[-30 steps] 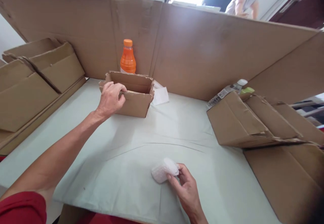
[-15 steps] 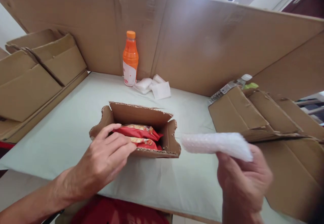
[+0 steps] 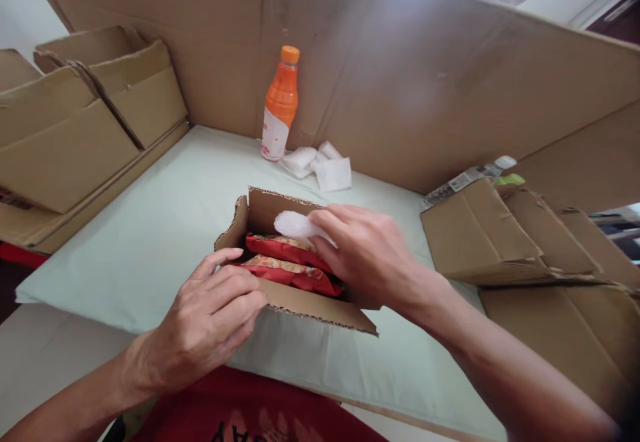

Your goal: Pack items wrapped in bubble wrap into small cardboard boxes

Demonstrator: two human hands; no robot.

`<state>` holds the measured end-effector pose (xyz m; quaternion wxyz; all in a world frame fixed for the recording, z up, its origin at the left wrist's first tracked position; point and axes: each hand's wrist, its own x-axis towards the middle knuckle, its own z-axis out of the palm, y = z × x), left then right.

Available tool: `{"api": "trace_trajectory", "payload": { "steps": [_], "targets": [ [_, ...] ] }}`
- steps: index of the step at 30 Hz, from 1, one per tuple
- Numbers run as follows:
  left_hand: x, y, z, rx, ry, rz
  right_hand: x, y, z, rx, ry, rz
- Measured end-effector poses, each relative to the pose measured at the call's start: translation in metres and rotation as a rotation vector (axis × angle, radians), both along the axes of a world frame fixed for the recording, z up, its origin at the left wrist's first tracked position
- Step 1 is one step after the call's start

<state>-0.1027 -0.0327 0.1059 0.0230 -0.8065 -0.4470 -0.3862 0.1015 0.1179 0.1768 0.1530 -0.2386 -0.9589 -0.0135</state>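
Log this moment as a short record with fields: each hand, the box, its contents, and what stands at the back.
left hand: rests on the near left corner of the small cardboard box
right hand: holds a white bubble-wrap piece over the open box
box contents: red snack packets, lying flat
surface: pale green sheet over the table
back: orange bottle upright against the cardboard wall; white padding pieces beside it
sides: flattened cartons left and right
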Motion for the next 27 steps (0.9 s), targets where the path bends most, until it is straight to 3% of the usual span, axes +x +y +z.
{"api": "trace_trajectory", "payload": {
  "steps": [6,9,12,16,18,20,22,24,27],
  "targets": [
    [-0.001,-0.001,-0.005,-0.046,-0.048,-0.018,-0.066,0.022,-0.028,-0.038,-0.437,0.042],
    [-0.002,0.001,-0.008,-0.055,-0.072,-0.037,-0.078,0.024,-0.038,-0.056,-0.517,0.099],
    [-0.002,0.001,-0.009,-0.054,-0.072,-0.036,-0.074,0.024,-0.035,-0.102,-0.524,0.137],
    [-0.005,-0.004,-0.004,0.023,-0.115,0.033,-0.026,0.021,-0.009,-0.125,-0.302,0.069],
    [-0.008,-0.008,-0.003,0.063,-0.206,0.165,0.017,0.016,0.003,-0.107,-0.037,-0.045],
    [-0.013,-0.011,-0.009,0.100,-0.340,0.341,0.066,0.009,0.001,-0.091,0.239,-0.204],
    [-0.017,-0.013,-0.023,0.078,-0.501,0.468,0.107,-0.003,-0.018,-0.142,0.391,-0.350],
    [-0.020,-0.014,-0.045,-0.057,-0.669,0.501,0.130,-0.019,-0.051,-0.296,0.413,-0.403],
    [-0.021,-0.012,-0.080,-0.397,-0.856,0.461,0.124,-0.041,-0.106,-0.549,0.370,-0.368]
  ]
}}
